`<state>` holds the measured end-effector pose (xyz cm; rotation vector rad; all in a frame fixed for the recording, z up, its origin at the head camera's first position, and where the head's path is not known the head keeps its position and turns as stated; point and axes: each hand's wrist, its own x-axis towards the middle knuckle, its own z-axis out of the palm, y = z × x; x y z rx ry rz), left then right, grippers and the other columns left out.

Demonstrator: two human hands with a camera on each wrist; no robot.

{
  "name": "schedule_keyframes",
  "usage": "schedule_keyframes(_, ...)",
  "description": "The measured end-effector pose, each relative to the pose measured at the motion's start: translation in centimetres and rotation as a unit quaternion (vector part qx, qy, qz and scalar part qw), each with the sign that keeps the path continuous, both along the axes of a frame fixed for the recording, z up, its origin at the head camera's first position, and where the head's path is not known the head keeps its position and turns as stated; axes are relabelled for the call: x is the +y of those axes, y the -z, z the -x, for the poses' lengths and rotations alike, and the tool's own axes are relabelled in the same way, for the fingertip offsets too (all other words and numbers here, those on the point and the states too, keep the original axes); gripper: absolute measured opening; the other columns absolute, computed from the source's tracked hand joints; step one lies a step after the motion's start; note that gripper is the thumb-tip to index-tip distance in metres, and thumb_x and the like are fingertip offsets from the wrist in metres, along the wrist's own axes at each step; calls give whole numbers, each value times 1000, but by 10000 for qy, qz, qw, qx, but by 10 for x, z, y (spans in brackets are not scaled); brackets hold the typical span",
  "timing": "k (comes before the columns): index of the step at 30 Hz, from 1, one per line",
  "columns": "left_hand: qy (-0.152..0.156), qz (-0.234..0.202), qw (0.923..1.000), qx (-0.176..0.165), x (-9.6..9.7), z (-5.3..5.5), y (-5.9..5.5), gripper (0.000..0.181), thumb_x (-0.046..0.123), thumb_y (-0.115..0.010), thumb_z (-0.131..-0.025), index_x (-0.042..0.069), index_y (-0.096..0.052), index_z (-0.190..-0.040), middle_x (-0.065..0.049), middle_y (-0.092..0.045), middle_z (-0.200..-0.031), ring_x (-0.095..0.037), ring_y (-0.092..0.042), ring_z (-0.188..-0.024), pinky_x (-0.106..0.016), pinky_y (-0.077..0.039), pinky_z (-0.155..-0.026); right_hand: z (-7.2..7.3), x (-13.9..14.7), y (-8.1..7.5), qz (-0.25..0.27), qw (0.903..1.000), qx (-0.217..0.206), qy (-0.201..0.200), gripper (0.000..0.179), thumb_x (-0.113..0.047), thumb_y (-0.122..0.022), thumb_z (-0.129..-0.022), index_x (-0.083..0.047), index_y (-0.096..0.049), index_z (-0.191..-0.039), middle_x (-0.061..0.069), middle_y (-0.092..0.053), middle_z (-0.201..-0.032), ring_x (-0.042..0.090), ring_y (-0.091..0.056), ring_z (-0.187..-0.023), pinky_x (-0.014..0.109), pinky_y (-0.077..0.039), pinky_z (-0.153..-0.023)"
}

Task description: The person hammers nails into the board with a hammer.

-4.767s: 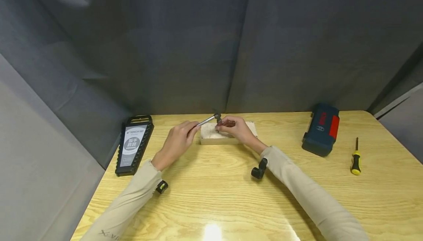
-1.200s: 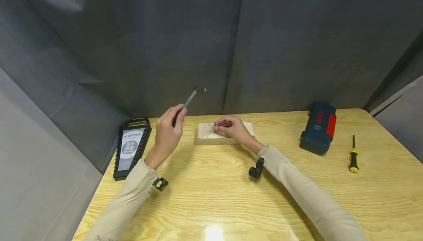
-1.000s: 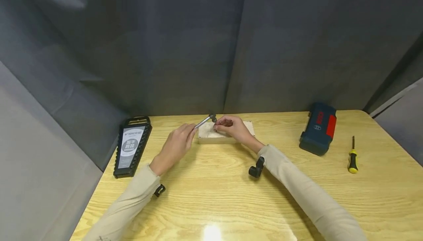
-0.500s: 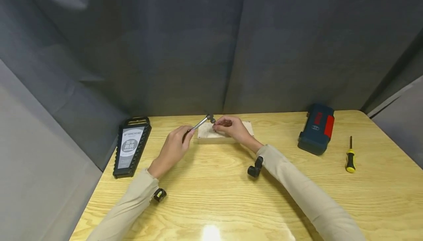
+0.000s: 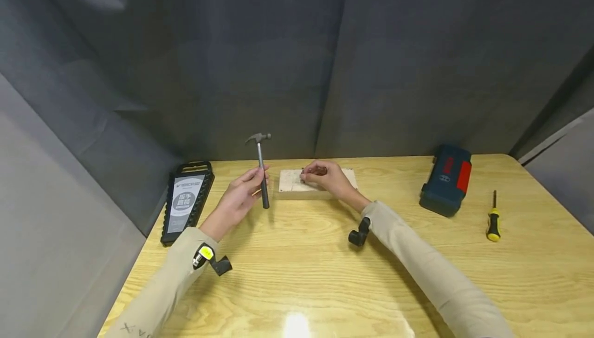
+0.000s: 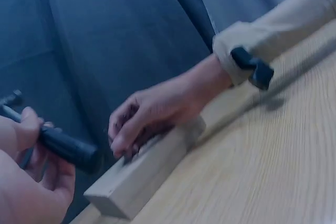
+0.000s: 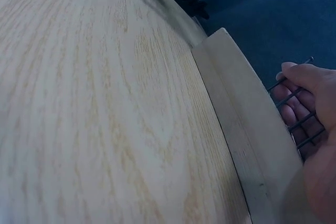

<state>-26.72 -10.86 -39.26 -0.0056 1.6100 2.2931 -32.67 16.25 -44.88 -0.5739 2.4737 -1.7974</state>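
Observation:
My left hand (image 5: 237, 197) holds a claw hammer (image 5: 261, 160) by its handle, thumb and fingers around the dark grip. The hammer stands nearly upright, head up, left of a pale wooden block (image 5: 290, 182) and apart from it. My right hand (image 5: 333, 179) rests on the block. Its thumb and fingertips pinch a nail (image 7: 275, 85) at the block's top, and several more nails (image 7: 302, 121) lie across the curled fingers. In the left wrist view the hammer grip (image 6: 68, 148) shows dark beside the block.
A black wrench-set holder (image 5: 185, 201) lies at the left of the wooden table (image 5: 297, 266). On the right are a dark blue case (image 5: 445, 181) with a red panel and a yellow-and-black screwdriver (image 5: 494, 219). A grey curtain (image 5: 260, 70) hangs behind the table.
The left hand has drawn the hammer back left from above the nail and turned it upright, palm now showing. Earlier it swung up and down at the block. The right hand stays in place.

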Motion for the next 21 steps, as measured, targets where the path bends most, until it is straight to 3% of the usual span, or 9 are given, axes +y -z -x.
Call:
schedule_keyframes(4, 246, 661, 9973, 216, -9, 7, 4, 50, 14, -54, -110, -6, -44, -155, 6, -72, -105, -7, -69, -98, -37, -47, -112, 0, 1, 0, 20, 10000, 29, -64, 20, -23, -78, -97, -9, -77, -111, 9, -76, -107, 25, -71, -92, 29, -56, -76)
schedule_keyframes(6, 316, 936, 9948, 261, -9, 9, 7, 49, 12, -57, -109, -8, -47, -152, -2, -75, -114, -8, -71, -100, -45, -43, -117, -1, 2, 0, 37, 10000, 19, -44, 19, -23, -79, -97, -10, -77, -110, 9, -77, -106, 25, -71, -91, 29, -56, -74)
schedule_keyframes(9, 330, 1332, 9903, 237, -8, 12, 11, 47, 11, -60, -108, -8, -51, -149, -16, -69, -136, -18, -72, -114, -50, -40, -119, 0, 6, 2, -14, 10000, -53, 23, 18, -24, -79, -97, -11, -77, -109, 7, -77, -104, 22, -70, -89, 28, -55, -72)
schedule_keyframes(12, 225, 1734, 9845, 154, -5, 16, 14, 45, 14, -62, -107, -5, -55, -147, -22, -57, -149, -30, -63, -130, -47, -44, -117, 1, 11, 3, -114, 9999, -63, 43, 19, -26, -79, -96, -12, -78, -108, 6, -76, -104, 22, -70, -89, 29, -55, -73)
schedule_keyframes(16, 24, 2188, 9757, 101, -2, 25, 18, 44, 20, -66, -106, -1, -60, -144, -23, -60, -146, -38, -58, -135, -44, -47, -112, 3, 15, 4, -155, 9999, 36, 26, 21, -29, -79, -97, -13, -78, -109, 7, -76, -105, 25, -71, -91, 31, -56, -74)
schedule_keyframes(21, -13, 2589, 9658, 146, -2, 38, 20, 40, 20, -68, -104, -3, -66, -137, -23, -67, -136, -38, -65, -126, -44, -51, -108, 6, 16, 6, -140, 9999, 20, -9, 22, -30, -79, -97, -13, -78, -111, 8, -77, -106, 26, -71, -92, 32, -56, -75)
